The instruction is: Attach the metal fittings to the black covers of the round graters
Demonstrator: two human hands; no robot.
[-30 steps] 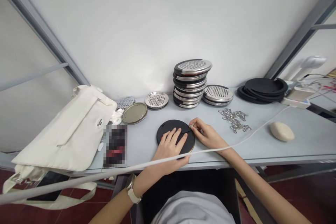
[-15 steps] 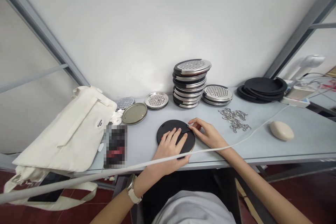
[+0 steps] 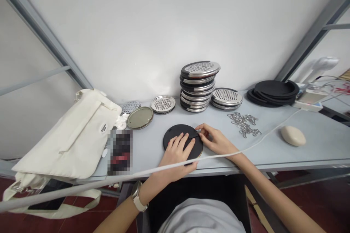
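Note:
A round black disc (image 3: 175,133) lies on the desk in front of me. Across its near side my left hand (image 3: 177,154) rests flat, fingers spread, with the thumb by the rim. At the disc's right edge my right hand (image 3: 214,138) pinches a small metal clip (image 3: 197,131) between thumb and forefinger, touching the disc. Whether the clip is hooked into the disc I cannot tell. To the right lies a loose pile of similar metal clips (image 3: 244,123).
Behind stand a tall stack of round graters (image 3: 201,69), a shorter grater stack (image 3: 226,96) and black discs (image 3: 276,89). Left are an olive lid (image 3: 140,117), a perforated disc (image 3: 163,104) and a white bag (image 3: 68,134). A white cable (image 3: 153,170) crosses before my arms; a computer mouse (image 3: 293,135) sits right.
The fingers of my right hand have shifted slightly at the disc's edge, with the metal clip still pinched. My left hand and the disc have stayed in place.

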